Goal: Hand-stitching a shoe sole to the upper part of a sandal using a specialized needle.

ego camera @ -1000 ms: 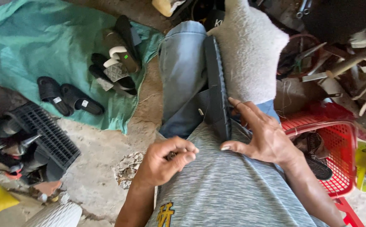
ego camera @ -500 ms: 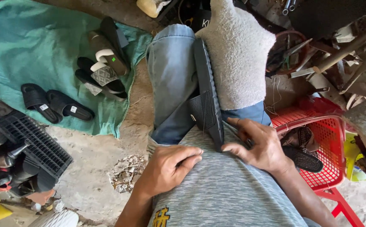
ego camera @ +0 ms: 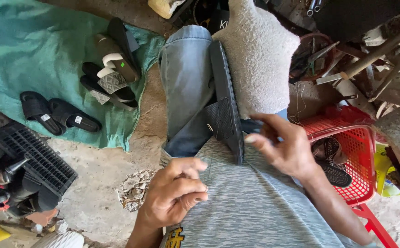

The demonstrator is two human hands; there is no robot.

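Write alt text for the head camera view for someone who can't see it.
A black sandal stands on edge between a seated person's knees, with the right hand open beside its heel and the left hand curled into a loose fist on the grey shirt. More sandals lie on a green cloth to the left, and a red basket sits to the right.

sandal (ego camera: 225, 101) on lap, basket (ego camera: 363, 160) right, cloth (ego camera: 34, 59) left

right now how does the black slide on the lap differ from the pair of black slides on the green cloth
The black slide on the lap stands on edge between the knees, single, beside the right hand. The pair of black slides on the green cloth lies flat, side by side, untouched. All are black.
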